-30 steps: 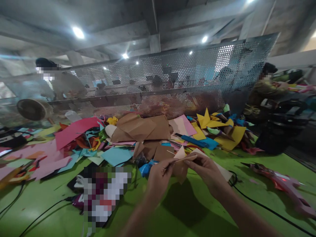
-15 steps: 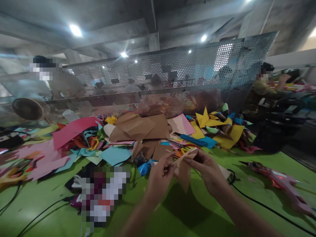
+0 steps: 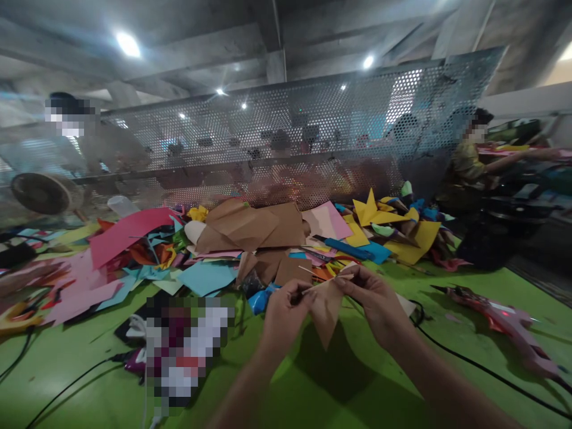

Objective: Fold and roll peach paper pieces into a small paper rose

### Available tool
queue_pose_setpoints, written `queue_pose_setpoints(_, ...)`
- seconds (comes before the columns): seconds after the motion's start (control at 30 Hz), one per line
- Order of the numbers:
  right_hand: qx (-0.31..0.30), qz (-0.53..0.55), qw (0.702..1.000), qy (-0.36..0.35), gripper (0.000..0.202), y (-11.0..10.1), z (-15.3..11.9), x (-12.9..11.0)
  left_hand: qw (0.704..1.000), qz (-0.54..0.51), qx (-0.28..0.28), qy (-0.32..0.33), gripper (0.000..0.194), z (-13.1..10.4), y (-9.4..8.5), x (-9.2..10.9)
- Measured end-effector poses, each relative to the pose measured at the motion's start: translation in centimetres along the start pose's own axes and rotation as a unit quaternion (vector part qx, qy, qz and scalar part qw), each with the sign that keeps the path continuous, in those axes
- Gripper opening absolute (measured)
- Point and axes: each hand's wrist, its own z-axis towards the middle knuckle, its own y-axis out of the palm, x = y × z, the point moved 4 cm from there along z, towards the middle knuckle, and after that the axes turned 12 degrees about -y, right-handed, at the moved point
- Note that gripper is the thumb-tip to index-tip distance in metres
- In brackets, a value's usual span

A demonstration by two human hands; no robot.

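Note:
A piece of brown paper [image 3: 326, 313] hangs between my two hands, its lower end coming to a point above the green table [image 3: 357, 393]. My left hand [image 3: 288, 313] pinches the paper's left upper edge, fingers curled. My right hand [image 3: 373, 304] grips its right upper corner between thumb and fingers. A thin white stick [image 3: 308, 271] shows just above my left fingers; whether it touches them I cannot tell. Behind my hands lie more brown paper sheets [image 3: 292, 271] and a crumpled blue piece [image 3: 261, 300].
A pink glue gun [image 3: 504, 322] with a black cable lies at right. Coloured paper [image 3: 208, 279] and a blue cutter knife [image 3: 342, 247] pile up along the back. A power strip [image 3: 196, 351], partly blurred, lies at left. A perforated metal screen [image 3: 268, 155] stands behind; people are beyond and beside it.
The brown paper has turned and spread, showing a broader face with its point further left. My hands stay pinched on it. The person at right has stretched out an arm.

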Motion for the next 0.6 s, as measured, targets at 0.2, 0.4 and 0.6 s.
queue_pose_setpoints(0.2,0.007,-0.005,1.0,-0.001,0.034,-0.1,-0.2,-0.1,0.996,-0.081,-0.006,-0.046,0.026,0.5,-0.4,-0.6)
queue_pose_setpoints(0.4,-0.113,-0.145,0.983,-0.002,0.034,-0.3,0.1,-0.5,0.995,0.091,0.028,0.034,0.02,0.1,-1.1,0.4)
queue_pose_setpoints(0.6,-0.172,-0.221,0.959,-0.037,0.027,-0.4,0.4,0.1,0.995,0.086,0.031,0.031,0.024,-0.2,-1.2,0.8)
